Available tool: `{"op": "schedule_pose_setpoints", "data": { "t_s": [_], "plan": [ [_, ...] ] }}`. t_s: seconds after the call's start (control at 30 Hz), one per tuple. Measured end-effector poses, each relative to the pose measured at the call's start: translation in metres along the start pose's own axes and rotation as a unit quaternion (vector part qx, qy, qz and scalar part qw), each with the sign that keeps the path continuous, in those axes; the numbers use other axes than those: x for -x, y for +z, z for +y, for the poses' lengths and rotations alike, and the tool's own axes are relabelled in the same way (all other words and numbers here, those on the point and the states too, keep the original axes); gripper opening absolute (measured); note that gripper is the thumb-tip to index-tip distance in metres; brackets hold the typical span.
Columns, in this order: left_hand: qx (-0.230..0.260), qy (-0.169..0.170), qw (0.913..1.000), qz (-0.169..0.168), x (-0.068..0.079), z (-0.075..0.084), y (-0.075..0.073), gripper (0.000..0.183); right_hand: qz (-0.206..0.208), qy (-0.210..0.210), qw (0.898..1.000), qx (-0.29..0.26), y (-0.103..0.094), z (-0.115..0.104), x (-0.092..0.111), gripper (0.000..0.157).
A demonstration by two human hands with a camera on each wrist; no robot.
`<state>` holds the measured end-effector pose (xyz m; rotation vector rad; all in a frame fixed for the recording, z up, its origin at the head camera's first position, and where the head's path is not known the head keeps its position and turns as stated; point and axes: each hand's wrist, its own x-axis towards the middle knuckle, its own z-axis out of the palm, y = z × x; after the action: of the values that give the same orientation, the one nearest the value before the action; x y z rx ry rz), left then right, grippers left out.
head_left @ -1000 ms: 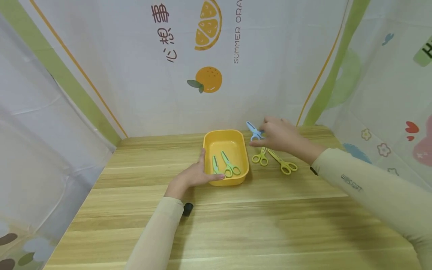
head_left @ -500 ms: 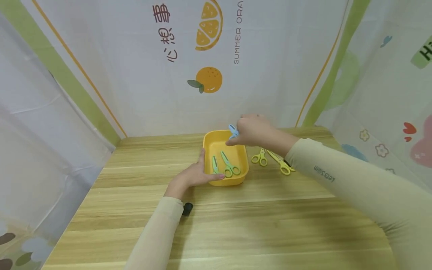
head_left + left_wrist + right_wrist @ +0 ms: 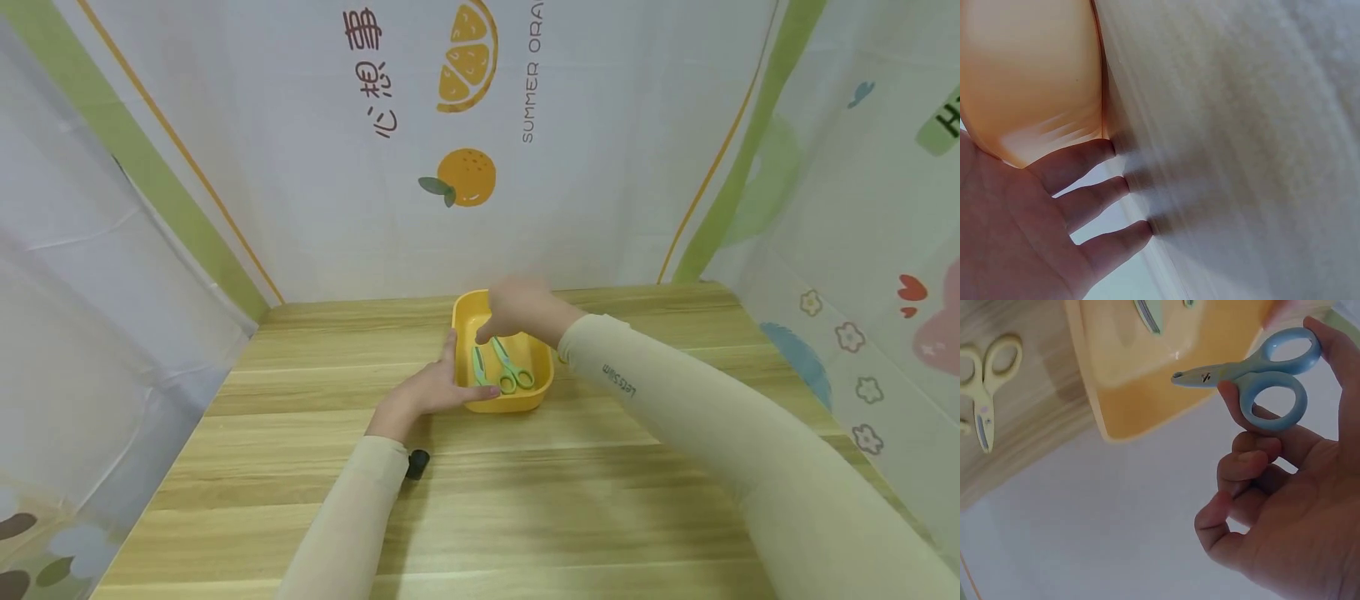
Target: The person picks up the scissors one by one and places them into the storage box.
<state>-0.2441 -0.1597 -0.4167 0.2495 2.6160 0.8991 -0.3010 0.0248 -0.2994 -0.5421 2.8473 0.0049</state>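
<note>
My left hand (image 3: 420, 392) rests against the left near corner of a yellow plastic box (image 3: 546, 379), thumb along its near rim. In the left wrist view its fingers are spread and straight, tips at the tabletop. Over the far part of the box, my right hand (image 3: 521, 308) pinches small blue scissors (image 3: 1266, 378) by the handle loops between thumb and index finger, blades closed. The head view hides these scissors behind the hand. Inside the box lie green scissors (image 3: 513, 367) and a second green pair (image 3: 478, 362), partly covered by my left thumb.
Yellow scissors (image 3: 985, 394) lie on the wooden table (image 3: 300, 500) right of the box, mostly covered by my right sleeve (image 3: 675, 400) in the head view. A printed white cloth (image 3: 360, 225) hangs behind the table. A black piece (image 3: 417, 464) sits at my left wrist.
My right hand has carried the blue scissors leftward from beside the box to over it. The right sleeve now covers the yellow scissors in the head view. My left hand has stayed put.
</note>
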Motion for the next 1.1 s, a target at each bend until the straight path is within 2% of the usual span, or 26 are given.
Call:
{"op": "schedule_pose_setpoints", "data": {
  "t_s": [0.23,0.47,0.73,0.9,1.1],
  "plan": [
    [-0.002,0.000,1.0000,-0.002,0.000,0.000,0.000,0.147,-0.018,-0.015,1.000,-0.015,0.023,-0.008,-0.013,0.052],
    [-0.007,-0.001,1.0000,-0.004,0.000,0.000,0.000,0.147,-0.020,-0.022,0.999,-0.020,0.033,-0.007,-0.016,0.052],
    [0.003,0.014,0.9999,0.004,-0.002,0.001,-0.001,0.146,-0.005,-0.036,0.999,-0.006,0.028,-0.005,-0.012,0.050],
    [0.000,0.010,0.9999,0.005,-0.002,0.001,-0.001,0.147,-0.005,-0.040,0.999,0.002,0.022,0.003,-0.010,0.048],
    [0.002,0.005,1.0000,0.002,-0.001,0.001,-0.001,0.146,-0.017,-0.041,0.999,-0.002,0.011,0.012,-0.007,0.054]
  ]
}}
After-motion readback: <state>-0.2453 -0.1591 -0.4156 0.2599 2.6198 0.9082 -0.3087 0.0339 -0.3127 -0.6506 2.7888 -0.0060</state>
